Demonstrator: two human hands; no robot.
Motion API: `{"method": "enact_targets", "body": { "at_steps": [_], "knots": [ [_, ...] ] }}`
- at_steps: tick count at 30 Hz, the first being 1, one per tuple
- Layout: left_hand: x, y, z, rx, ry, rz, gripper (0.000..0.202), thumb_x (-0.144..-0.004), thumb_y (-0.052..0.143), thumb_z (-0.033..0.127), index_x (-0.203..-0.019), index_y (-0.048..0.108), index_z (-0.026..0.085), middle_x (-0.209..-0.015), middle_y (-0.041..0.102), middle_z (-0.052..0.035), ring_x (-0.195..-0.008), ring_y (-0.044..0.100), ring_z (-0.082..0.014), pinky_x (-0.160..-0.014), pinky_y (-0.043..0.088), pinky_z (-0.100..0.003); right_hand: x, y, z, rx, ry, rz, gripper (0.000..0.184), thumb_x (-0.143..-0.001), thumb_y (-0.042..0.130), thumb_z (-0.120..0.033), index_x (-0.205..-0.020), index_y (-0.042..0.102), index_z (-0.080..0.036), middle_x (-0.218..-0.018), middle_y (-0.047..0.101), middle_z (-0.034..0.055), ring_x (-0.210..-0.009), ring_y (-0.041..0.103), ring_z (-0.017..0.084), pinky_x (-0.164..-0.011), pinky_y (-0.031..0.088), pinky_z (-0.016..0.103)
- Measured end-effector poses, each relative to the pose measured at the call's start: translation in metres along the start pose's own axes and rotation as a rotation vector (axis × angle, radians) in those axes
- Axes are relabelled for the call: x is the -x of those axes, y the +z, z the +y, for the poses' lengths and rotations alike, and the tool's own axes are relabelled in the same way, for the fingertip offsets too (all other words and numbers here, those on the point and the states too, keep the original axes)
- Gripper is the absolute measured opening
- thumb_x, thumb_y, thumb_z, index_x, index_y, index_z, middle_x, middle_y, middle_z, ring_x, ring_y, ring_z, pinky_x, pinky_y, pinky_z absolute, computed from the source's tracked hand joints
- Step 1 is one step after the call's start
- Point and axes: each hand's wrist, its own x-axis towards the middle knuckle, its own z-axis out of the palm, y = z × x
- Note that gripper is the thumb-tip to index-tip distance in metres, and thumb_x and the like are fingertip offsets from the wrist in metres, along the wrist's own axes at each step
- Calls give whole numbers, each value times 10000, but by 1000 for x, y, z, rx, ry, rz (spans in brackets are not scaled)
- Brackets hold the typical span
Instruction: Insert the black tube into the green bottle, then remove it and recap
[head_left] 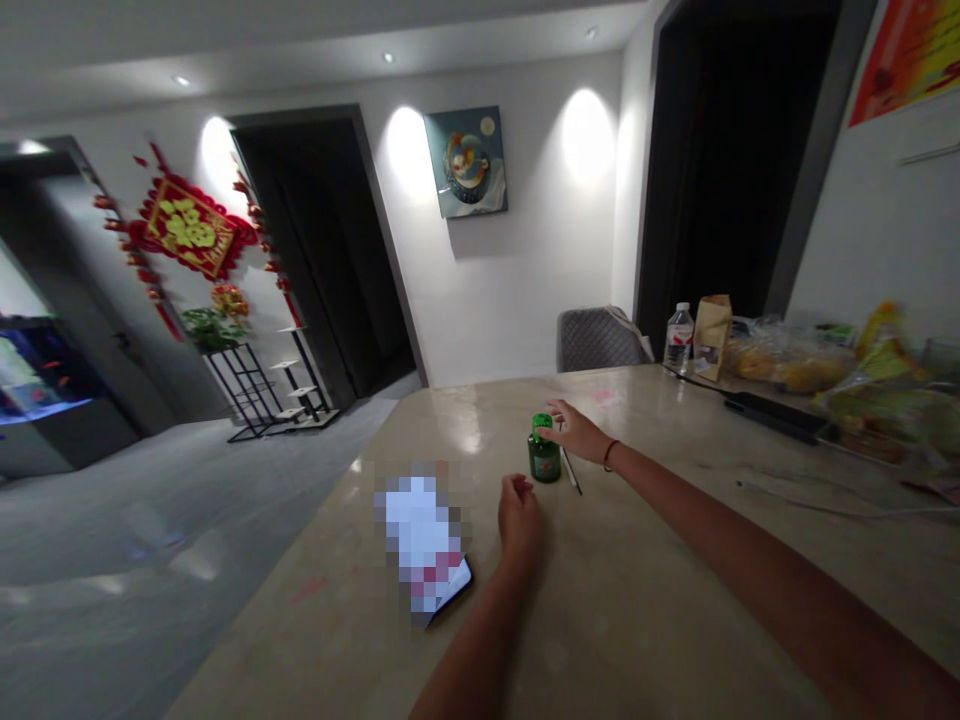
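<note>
A small green glass jar [545,464] stands upright on the table, with a translucent green cap [541,424] at its top. My right hand [579,432] reaches in from the right, its thumb across the front of the cap and its fingers behind. Whether the cap is seated on the jar is too small to tell. My left hand [519,512] rests on the tabletop just left of the jar, apart from it, fingers curled in with nothing visible in them. A thin dark-and-white stick [571,472] lies on the table right of the jar, below my right hand.
On the marbled table [600,620], a lit phone [454,588], partly blurred out, lies left of my left forearm. A water bottle [679,338], a paper bag [711,338], plastic food bags [787,358] and a black oblong device [776,417] sit at right. A grey chair [600,340] stands behind.
</note>
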Motion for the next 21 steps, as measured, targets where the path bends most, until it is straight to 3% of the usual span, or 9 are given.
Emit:
{"method": "enact_targets", "body": {
  "at_steps": [4,11,16,21],
  "knots": [
    [3,-1,1,-48,70,-35,323,-679,479,155,-1002,473,161,-1060,555,-97,-1000,508,-169,-871,368,-285,-1,8,-4,130,-22,-143,503,-701,586,-298,-1153,409,-164,-1048,565,98,-924,545,168,-790,410,290],
    [7,-2,5,-87,182,-87,537,-633,540,176,-1162,451,170,-1230,487,-96,-1158,419,-212,-994,282,-338,12,6,-21,430,33,-97,436,-706,580,-397,-1073,450,-199,-879,617,66,-791,577,180,-688,388,261],
    [9,-2,9,-43,245,-100,611,-617,592,216,-1201,411,194,-1241,479,-79,-1155,422,-217,-975,306,-341,22,-1,-39,504,27,-145,437,-672,595,-454,-998,471,-190,-840,619,78,-784,582,196,-649,379,263],
    [11,-4,13,15,235,-173,522,-633,610,258,-1124,444,194,-1056,584,-55,-920,553,-171,-799,420,-283,32,-4,-51,525,-14,-197,506,-611,617,-529,-954,476,-184,-831,621,91,-796,582,223,-644,378,280]
  ]
}}
